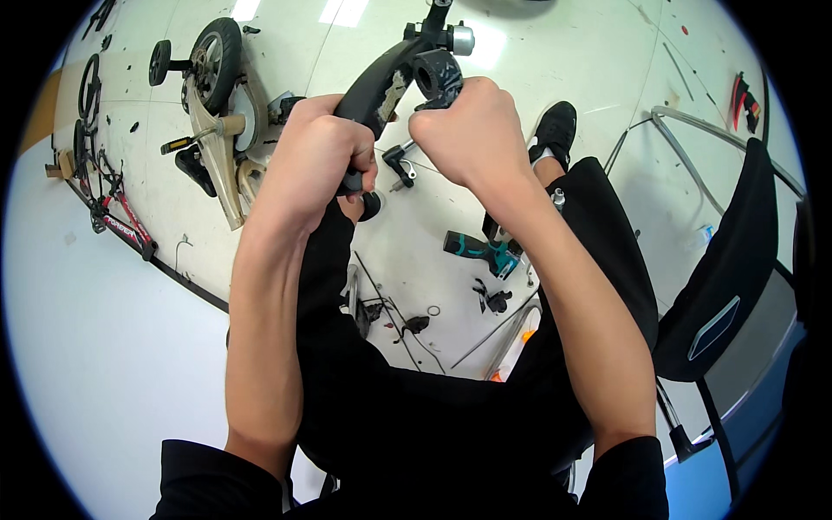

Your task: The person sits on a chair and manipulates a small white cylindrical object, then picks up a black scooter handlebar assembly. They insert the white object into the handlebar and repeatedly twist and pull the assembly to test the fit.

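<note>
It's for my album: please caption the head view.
Left hand gripping a curved, scuffed black part, right hand closed against a black ring, above a teal and black drill on the pale floor.

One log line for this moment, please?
left hand: gripping scuffed black curved part; right hand: holding black ring-ended part; below: teal-and-black power drill

You see a brightly lit floor [295, 52], glare patches [345, 10] near its far edge, and strong fisheye bowing.

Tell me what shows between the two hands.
In the head view, a black-and-silver part and pale floor show between the left hand and right hand.
</note>
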Available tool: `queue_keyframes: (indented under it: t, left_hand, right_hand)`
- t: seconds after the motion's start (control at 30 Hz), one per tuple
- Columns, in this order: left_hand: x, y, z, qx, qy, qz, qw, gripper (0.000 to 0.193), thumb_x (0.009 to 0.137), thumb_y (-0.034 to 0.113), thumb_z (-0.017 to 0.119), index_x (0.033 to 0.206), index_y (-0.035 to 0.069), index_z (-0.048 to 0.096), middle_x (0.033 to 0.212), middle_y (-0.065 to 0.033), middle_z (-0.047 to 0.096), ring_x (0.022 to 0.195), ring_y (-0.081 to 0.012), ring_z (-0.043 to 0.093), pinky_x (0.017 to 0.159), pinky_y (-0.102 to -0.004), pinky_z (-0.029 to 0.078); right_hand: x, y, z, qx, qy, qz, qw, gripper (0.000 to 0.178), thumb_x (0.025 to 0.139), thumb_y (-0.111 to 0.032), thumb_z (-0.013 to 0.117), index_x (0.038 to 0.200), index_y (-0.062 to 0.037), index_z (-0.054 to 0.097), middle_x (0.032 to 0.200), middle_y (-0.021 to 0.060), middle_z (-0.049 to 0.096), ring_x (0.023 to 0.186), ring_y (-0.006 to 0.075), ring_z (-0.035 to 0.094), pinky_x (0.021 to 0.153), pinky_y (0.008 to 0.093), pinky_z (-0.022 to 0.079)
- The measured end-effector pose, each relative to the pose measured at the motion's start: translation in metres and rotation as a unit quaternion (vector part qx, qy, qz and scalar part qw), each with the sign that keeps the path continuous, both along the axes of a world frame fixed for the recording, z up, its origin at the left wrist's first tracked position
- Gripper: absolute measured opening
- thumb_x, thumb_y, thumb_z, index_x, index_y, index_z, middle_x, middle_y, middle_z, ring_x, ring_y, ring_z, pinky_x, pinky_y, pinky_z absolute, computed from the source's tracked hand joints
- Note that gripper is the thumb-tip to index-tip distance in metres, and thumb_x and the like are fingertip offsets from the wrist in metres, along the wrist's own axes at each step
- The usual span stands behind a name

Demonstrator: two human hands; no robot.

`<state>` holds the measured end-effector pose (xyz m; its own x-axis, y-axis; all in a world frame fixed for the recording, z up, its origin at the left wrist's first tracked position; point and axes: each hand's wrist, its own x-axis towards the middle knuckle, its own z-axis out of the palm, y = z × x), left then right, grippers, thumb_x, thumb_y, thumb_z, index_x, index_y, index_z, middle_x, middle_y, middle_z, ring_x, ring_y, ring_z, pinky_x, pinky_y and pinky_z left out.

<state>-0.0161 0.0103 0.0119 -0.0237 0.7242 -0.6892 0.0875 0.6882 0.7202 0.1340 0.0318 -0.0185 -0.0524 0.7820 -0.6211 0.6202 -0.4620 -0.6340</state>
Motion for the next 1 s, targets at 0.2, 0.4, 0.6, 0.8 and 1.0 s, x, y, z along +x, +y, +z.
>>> queue_keyframes:
  t: [0.2, 0.4, 0.6, 0.8, 1.0]
  left_hand:
    - [-0.002, 0.000, -0.003, 0.010, 0.031, -0.017, 0.999, 0.006, 0.064, 0.000, 0.046, 0.068, -0.004, 0.048, 0.054, -0.0102, 0.050, 0.041, -0.0154, 0.045, 0.034, -0.0302, 0.032]
    - [0.006, 0.002, -0.001, 0.024, 0.116, -0.072, 0.990, 0.016, 0.062, 0.002, 0.047, 0.076, -0.005, 0.052, 0.057, -0.0073, 0.050, 0.045, -0.0146, 0.049, 0.040, -0.0290, 0.035]
    - [0.007, 0.001, -0.004, 0.057, 0.123, -0.056, 0.989, 0.012, 0.062, 0.001, 0.048, 0.072, -0.003, 0.049, 0.055, -0.0072, 0.049, 0.044, -0.0154, 0.049, 0.040, -0.0292, 0.036]
    - [0.010, 0.001, -0.003, 0.049, 0.131, -0.062, 0.988, 0.011, 0.062, 0.001, 0.048, 0.072, -0.003, 0.049, 0.055, -0.0074, 0.049, 0.044, -0.0156, 0.049, 0.040, -0.0292, 0.036]
    - [0.009, 0.001, -0.004, 0.043, 0.140, -0.062, 0.987, 0.010, 0.062, 0.001, 0.047, 0.070, -0.002, 0.049, 0.055, -0.0078, 0.049, 0.045, -0.0159, 0.049, 0.040, -0.0290, 0.036]
  right_hand:
    - [-0.004, -0.008, 0.002, -0.004, 0.038, 0.001, 0.999, 0.019, 0.062, -0.012, 0.056, 0.062, 0.0077, 0.058, 0.059, 0.0215, 0.061, 0.054, 0.0341, 0.062, 0.058, 0.0392, 0.052]
    - [-0.001, 0.001, 0.000, -0.029, 0.026, -0.027, 0.999, 0.021, 0.062, -0.013, 0.056, 0.063, 0.0078, 0.058, 0.060, 0.0218, 0.061, 0.056, 0.0329, 0.063, 0.059, 0.0390, 0.052]
    - [0.001, -0.003, 0.006, -0.022, 0.052, -0.020, 0.998, 0.023, 0.063, -0.014, 0.057, 0.065, 0.0082, 0.058, 0.060, 0.0208, 0.061, 0.055, 0.0303, 0.063, 0.058, 0.0383, 0.052]
    - [0.003, 0.003, 0.005, -0.029, 0.015, -0.012, 0.999, 0.023, 0.063, -0.014, 0.057, 0.064, 0.0080, 0.058, 0.059, 0.0202, 0.061, 0.054, 0.0293, 0.062, 0.057, 0.0377, 0.052]
    - [0.000, 0.000, 0.001, -0.021, 0.023, -0.002, 0.999, 0.021, 0.061, -0.014, 0.058, 0.062, 0.0065, 0.057, 0.057, 0.0186, 0.060, 0.054, 0.0289, 0.062, 0.056, 0.0372, 0.052]
